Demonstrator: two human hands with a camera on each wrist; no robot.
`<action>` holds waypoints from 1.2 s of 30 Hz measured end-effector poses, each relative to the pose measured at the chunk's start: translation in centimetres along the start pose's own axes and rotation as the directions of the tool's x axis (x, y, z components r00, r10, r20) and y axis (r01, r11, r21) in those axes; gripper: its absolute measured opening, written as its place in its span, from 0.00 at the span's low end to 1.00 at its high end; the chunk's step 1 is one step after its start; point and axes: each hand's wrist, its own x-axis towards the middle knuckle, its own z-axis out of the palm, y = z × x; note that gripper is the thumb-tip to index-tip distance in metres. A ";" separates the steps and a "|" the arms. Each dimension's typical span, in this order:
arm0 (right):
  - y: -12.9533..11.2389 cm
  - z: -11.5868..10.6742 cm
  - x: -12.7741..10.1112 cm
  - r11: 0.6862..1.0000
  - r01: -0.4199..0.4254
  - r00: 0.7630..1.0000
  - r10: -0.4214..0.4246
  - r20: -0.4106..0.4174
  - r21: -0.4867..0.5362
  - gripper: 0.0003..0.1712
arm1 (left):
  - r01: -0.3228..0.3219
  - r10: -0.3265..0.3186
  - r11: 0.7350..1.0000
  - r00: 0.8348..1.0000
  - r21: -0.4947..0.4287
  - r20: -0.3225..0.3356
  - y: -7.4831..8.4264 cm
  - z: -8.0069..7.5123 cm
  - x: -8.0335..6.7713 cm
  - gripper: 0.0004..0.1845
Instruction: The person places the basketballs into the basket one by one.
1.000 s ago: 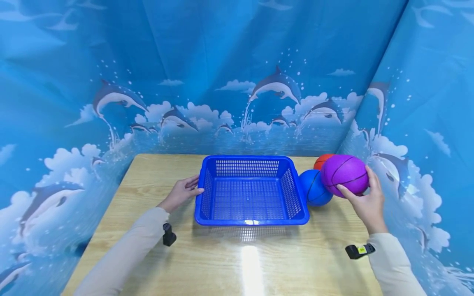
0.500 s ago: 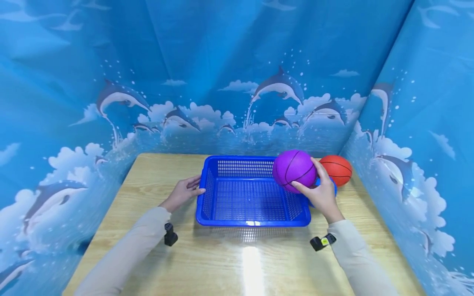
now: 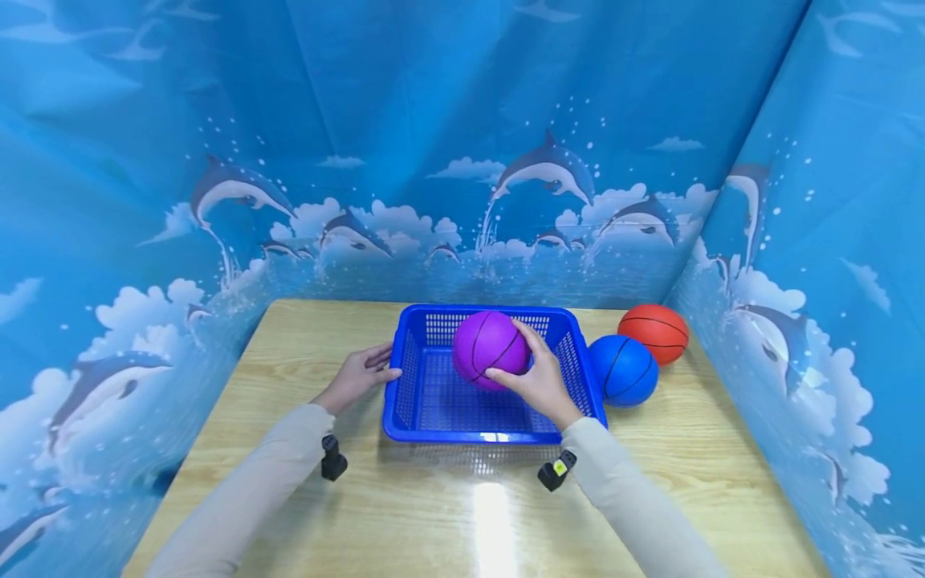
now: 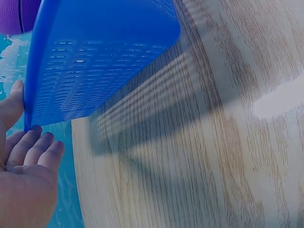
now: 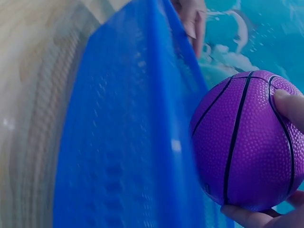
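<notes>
In the head view a purple mini basketball (image 3: 488, 350) is gripped by my right hand (image 3: 538, 377), fingers and thumb spread around its right side. It is over the inside of a blue plastic basket (image 3: 499, 437); whether it touches the bottom cannot be told. The right wrist view shows the purple ball (image 5: 247, 142) beside the basket's rim (image 5: 166, 142), thumb and fingers on it. My left hand (image 3: 356, 377) holds the basket's left rim, thumb over the edge and fingers outside. In the left wrist view the left hand (image 4: 28, 175) is at the rim, below the slotted wall (image 4: 95, 71).
A blue mini basketball (image 3: 625, 371) stands against the basket's right side on the wooden table (image 3: 405, 506). Behind it to the right lies a red mini basketball (image 3: 654, 333). A blue curtain (image 3: 433, 96) printed with dolphins surrounds the table's back and sides.
My right hand has carried the purple ball leftward from above the blue and red balls to over the basket, then lower. The left hand and basket stay about where they were.
</notes>
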 end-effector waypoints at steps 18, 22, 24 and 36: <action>-0.5 8.0 0.2 0.999 -0.043 0.994 0.042 0.105 0.003 0.53 | -0.028 0.028 0.999 1.000 -0.037 -0.002 0.3 0.1 -0.1 0.35; -0.6 8.6 0.1 1.000 -0.002 0.988 0.003 0.156 -0.007 0.53 | -0.021 0.020 0.998 1.000 -0.051 -0.010 0.2 0.1 -0.1 0.35; -0.5 8.8 0.1 1.000 0.013 0.985 -0.013 0.170 -0.001 0.54 | -0.025 0.025 0.999 1.000 -0.046 -0.013 0.1 0.0 -0.2 0.35; 0.0 8.9 -0.2 0.997 0.079 0.985 -0.081 0.154 0.017 0.54 | -0.036 0.035 0.998 0.999 -0.043 -0.025 0.2 0.3 -0.3 0.34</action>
